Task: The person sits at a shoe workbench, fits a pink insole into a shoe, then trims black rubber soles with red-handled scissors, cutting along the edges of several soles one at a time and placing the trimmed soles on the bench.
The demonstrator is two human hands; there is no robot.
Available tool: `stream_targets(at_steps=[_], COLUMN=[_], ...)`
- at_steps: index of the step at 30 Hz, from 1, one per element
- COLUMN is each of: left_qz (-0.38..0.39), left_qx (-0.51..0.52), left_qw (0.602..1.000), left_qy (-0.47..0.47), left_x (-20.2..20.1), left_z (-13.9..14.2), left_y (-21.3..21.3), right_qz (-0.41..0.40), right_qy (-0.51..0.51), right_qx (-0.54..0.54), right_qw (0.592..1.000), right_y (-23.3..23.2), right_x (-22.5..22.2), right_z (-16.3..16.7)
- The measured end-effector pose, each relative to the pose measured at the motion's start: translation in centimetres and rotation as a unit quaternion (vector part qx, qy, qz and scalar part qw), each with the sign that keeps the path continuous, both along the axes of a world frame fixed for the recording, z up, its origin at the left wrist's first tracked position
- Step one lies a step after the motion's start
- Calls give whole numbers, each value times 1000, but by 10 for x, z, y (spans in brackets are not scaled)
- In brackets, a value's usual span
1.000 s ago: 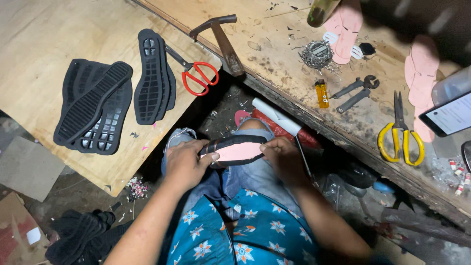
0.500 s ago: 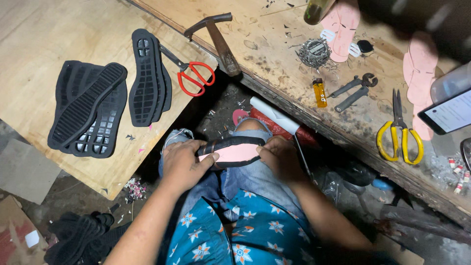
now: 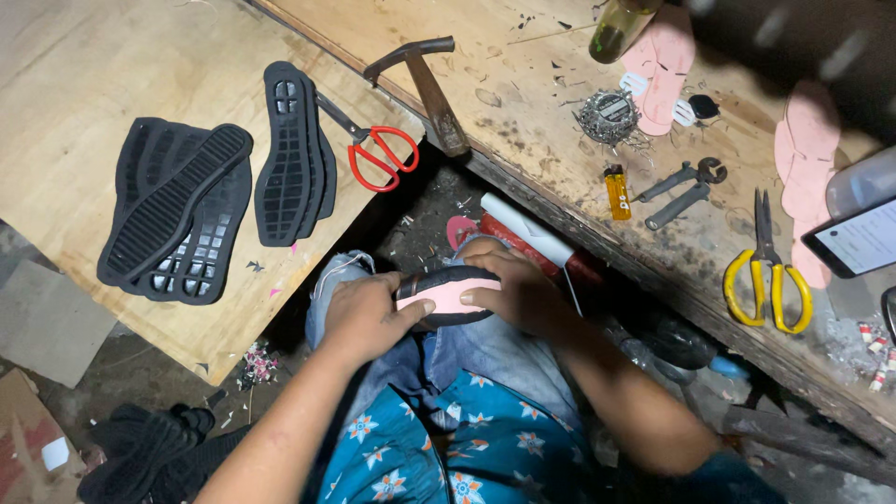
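I hold a black rubber shoe sole with a pink insole (image 3: pixel 446 294) across my lap, above my jeans, below the edge of the wooden work surface (image 3: pixel 523 121). Its long axis runs left to right between my hands. My left hand (image 3: pixel 366 317) grips the left end, thumb pressing on the pink face; my right hand (image 3: pixel 518 291) wraps the right end, fingers curled over the top. Both hands are equally close, touching it. Red-handled scissors (image 3: pixel 378 154) lie well apart, up left.

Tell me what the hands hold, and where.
Both hands hold a black shoe sole with a pink insole: left hand at its left end, right hand at its right.
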State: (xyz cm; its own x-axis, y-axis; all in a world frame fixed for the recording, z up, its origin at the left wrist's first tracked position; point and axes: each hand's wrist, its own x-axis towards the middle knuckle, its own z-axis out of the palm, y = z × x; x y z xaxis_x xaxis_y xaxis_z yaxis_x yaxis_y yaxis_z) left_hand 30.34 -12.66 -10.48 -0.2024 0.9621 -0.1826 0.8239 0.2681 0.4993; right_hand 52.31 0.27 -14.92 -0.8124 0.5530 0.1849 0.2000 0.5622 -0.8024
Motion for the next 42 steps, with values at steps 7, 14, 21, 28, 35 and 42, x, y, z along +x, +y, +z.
stream_targets(at_steps=[7, 14, 21, 28, 35, 42], left_qz=[51, -40, 264, 347, 342, 331], left_qx=[-33, 167, 114, 118, 116, 133], left_qw=[998, 975, 949, 777, 769, 766], left_qy=[-15, -142, -131, -511, -527, -535], left_x=[1, -24, -27, -49, -58, -52], left_z=[3, 7, -20, -49, -48, -53], left_y=[0, -18, -58, -52, -61, -66], right_qz=[7, -120, -246, -177, -83, -236], right_qy=[-173, -53, -197, 147, 63, 109], right_qx=[-4, 208, 189, -304, -344, -149], right_qw=[985, 969, 930, 924, 933, 954], right_y=[13, 65, 129, 106, -37, -104], right_x=[-40, -89, -153, -133, -45, -22], right_z=[15, 49, 32, 65, 82, 83])
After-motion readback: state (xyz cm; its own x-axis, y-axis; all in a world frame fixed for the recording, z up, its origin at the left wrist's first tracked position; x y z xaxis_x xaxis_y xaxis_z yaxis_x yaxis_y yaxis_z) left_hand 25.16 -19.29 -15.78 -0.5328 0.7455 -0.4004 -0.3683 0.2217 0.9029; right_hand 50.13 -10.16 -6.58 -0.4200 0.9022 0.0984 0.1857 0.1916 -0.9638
